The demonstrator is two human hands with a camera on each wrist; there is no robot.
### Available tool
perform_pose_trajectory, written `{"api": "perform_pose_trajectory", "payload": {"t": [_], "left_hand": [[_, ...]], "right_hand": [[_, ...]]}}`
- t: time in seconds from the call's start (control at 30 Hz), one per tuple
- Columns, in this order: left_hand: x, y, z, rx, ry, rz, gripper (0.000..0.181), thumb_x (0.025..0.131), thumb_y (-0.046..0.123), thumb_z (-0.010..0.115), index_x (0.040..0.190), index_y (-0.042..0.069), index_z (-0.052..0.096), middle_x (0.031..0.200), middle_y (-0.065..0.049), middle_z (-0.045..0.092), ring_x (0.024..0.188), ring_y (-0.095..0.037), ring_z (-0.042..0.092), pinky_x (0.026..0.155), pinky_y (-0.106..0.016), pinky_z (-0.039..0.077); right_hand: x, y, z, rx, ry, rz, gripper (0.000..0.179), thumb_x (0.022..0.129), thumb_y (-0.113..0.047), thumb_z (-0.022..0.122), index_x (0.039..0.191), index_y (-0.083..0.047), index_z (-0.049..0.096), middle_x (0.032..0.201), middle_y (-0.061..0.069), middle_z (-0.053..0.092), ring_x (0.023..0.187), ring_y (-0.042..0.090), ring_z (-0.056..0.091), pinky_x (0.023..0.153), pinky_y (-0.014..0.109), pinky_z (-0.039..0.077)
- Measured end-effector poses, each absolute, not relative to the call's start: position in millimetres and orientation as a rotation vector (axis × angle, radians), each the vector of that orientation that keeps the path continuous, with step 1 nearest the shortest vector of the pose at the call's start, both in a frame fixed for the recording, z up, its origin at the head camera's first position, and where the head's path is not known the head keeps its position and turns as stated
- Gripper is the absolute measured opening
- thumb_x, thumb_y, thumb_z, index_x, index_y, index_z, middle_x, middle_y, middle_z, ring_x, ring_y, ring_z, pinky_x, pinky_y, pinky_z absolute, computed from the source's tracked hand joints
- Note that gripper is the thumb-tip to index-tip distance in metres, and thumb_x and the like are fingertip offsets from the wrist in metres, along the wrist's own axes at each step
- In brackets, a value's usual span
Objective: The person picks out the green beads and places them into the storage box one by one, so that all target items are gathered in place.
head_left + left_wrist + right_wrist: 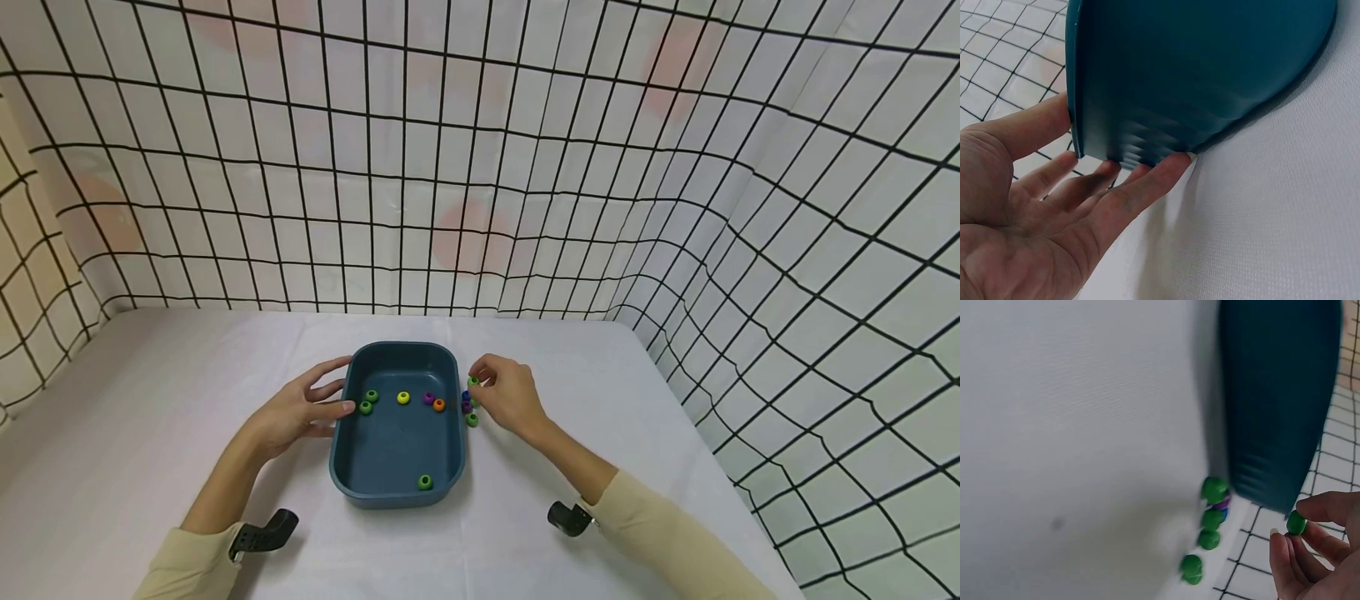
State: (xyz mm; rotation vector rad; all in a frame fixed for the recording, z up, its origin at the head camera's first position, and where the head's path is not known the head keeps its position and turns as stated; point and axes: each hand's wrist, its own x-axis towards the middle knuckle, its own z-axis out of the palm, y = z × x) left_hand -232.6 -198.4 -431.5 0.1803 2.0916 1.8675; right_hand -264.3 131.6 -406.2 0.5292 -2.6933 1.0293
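A dark teal rectangular tray (397, 450) sits on the white cloth. Inside are several round beads: green beads (365, 408) on the left, a yellow bead (403, 398) in the middle, a purple bead (428, 398) beside an orange bead (438, 405), and one green bead (425, 482) near the front. My left hand (292, 417) touches the tray's left outer wall with spread fingers, its thumb at the rim. Just outside the right wall, my right hand (510, 396) pinches a green bead (1296, 523) between thumb and fingertips, level with the tray's edge.
On the cloth along the tray's right side lie several loose beads, among them green beads (1215, 490), a blue bead (466, 396) and a purple bead (467, 407). Black netting (420, 167) over white sheeting rises behind the table and along both sides.
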Motion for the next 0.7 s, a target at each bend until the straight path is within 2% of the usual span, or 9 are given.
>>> {"api": "perform_pose_trajectory", "payload": {"t": [0.33, 0.7], "left_hand": [[-233, -198, -431, 0.192, 2.087, 1.873, 0.085, 0.095, 0.012, 0.070, 0.163, 0.020, 0.019, 0.166, -0.028, 0.015, 0.141, -0.053, 0.038, 0.095, -0.060, 0.053], [-232, -198, -433, 0.176, 2.112, 1.867, 0.087, 0.094, 0.014, 0.072, 0.163, 0.021, 0.019, 0.167, -0.025, 0.016, 0.141, -0.052, 0.039, 0.096, -0.059, 0.053]], "right_hand": [[-260, 108, -388, 0.629, -2.648, 1.118, 0.011, 0.086, -0.007, 0.072, 0.097, -0.005, 0.073, 0.092, 0.010, 0.076, 0.078, 0.020, 0.070, 0.069, 0.031, 0.060], [-261, 96, -394, 0.653, -2.686, 1.133, 0.011, 0.088, -0.008, 0.073, 0.099, -0.006, 0.072, 0.093, 0.009, 0.076, 0.083, 0.020, 0.071, 0.073, 0.030, 0.060]]}}
